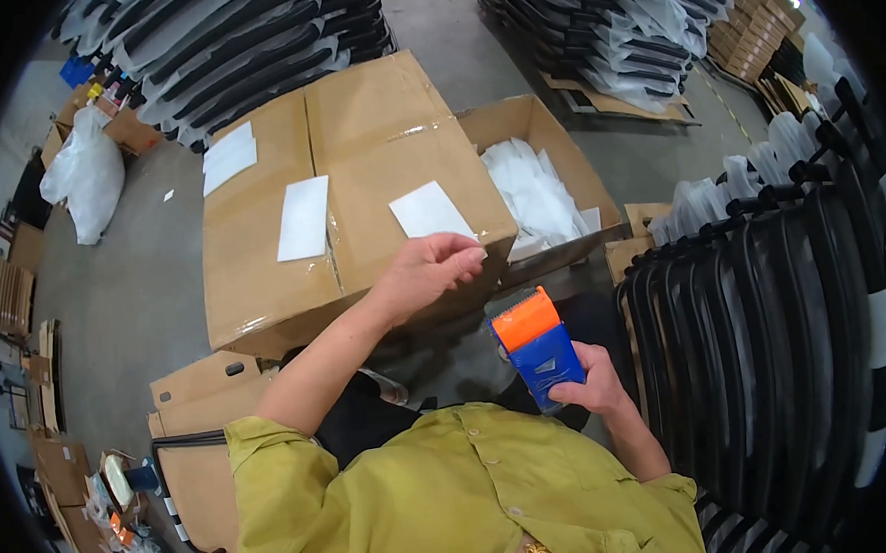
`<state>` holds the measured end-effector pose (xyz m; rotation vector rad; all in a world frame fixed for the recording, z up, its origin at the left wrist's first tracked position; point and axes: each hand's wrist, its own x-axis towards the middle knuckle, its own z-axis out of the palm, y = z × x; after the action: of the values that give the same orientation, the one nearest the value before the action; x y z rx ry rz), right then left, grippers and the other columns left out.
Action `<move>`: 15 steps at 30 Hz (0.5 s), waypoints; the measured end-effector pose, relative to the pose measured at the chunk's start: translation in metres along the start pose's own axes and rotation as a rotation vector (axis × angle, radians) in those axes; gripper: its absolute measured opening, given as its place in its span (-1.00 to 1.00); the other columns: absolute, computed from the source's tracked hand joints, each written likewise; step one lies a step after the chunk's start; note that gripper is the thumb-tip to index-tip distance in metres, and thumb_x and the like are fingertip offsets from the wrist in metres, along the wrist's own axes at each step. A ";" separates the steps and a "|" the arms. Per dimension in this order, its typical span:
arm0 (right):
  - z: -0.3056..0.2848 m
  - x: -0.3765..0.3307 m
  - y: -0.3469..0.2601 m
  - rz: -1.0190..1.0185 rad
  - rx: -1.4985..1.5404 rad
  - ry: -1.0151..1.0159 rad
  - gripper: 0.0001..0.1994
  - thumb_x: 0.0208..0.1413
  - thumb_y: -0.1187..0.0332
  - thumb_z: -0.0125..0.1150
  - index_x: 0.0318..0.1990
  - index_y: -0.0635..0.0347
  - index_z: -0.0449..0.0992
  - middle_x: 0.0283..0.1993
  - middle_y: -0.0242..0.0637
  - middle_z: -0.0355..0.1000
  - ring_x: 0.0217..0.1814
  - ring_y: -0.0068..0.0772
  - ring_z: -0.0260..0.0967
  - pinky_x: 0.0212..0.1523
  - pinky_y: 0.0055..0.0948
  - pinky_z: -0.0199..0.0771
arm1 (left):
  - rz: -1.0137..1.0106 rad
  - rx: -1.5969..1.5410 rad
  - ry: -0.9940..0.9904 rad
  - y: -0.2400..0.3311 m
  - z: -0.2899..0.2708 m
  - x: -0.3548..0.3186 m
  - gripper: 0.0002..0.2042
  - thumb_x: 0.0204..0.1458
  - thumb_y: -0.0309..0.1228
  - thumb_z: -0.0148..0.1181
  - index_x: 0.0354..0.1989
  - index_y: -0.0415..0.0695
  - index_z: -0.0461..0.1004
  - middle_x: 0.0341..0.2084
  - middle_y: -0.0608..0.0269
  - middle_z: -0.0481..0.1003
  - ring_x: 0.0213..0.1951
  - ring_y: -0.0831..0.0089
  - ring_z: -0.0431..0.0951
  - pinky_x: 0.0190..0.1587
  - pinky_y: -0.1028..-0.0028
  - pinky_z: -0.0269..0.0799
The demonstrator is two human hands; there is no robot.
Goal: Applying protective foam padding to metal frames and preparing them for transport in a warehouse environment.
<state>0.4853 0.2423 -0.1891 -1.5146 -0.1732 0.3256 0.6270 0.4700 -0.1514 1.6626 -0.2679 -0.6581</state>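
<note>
My right hand point(599, 380) grips a blue tape dispenser point(546, 363) with an orange front and a toothed edge, held upright before my body. Over the near right part of a large closed carton point(260, 226), my left hand point(431, 274) is closed in a pinch. Whatever its fingertips hold, if anything, is too small to make out. Just behind that hand lies a white sheet point(429, 209) on the carton top. Another white sheet point(303, 219) rests near the middle, beside a taped seam, and a small stack of white sheets point(229, 159) is at the far left.
An open carton point(584, 187) of white sheets point(531, 187) stands right of the closed one. Stacked black frames with plastic wrap point(251, 56) rise behind, and more black frames point(755, 310) line the right. A white bag point(87, 175) sits on the floor at left.
</note>
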 end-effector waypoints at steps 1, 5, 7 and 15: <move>0.001 -0.003 -0.001 0.000 0.007 0.000 -0.61 -0.27 0.35 0.30 -0.23 0.34 0.40 -0.37 -0.35 0.42 -0.39 -0.65 0.30 -0.32 -0.63 0.32 | -0.032 -0.093 -0.088 0.005 0.010 -0.005 -0.73 0.03 -0.27 0.00 -0.23 -0.23 0.40 -0.46 0.34 0.43 -0.42 0.69 0.35 -0.39 0.70 0.27; 0.007 -0.009 -0.006 0.008 -0.078 0.011 -0.56 -0.33 0.27 0.32 -0.26 0.34 0.39 -0.40 -0.38 0.40 -0.41 -0.69 0.27 -0.36 -0.68 0.27 | -0.058 -0.180 -0.219 0.009 0.027 -0.024 -0.79 -0.03 -0.30 0.07 -0.34 -0.20 0.44 -0.52 0.37 0.42 -0.46 0.68 0.33 -0.41 0.68 0.25; 0.006 -0.011 -0.005 0.003 -0.112 -0.021 -0.57 -0.31 0.30 0.32 -0.25 0.35 0.39 -0.39 -0.35 0.41 -0.40 -0.67 0.30 -0.34 -0.65 0.30 | -0.060 -0.188 -0.233 0.004 0.028 -0.030 -0.79 -0.06 -0.29 0.11 -0.42 -0.19 0.46 -0.54 0.38 0.42 -0.47 0.68 0.31 -0.44 0.67 0.23; 0.017 -0.003 -0.010 0.078 -0.073 -0.074 -0.58 -0.28 0.34 0.33 -0.23 0.36 0.39 -0.36 -0.32 0.42 -0.36 -0.65 0.31 -0.29 -0.62 0.32 | -0.141 -0.349 -0.062 -0.009 0.023 -0.037 -0.83 -0.07 -0.35 0.11 -0.52 -0.22 0.47 -0.65 0.40 0.39 -0.56 0.68 0.30 -0.49 0.67 0.24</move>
<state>0.4778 0.2571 -0.1774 -1.5853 -0.1868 0.4416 0.5828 0.4718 -0.1516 1.3350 -0.0732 -0.8144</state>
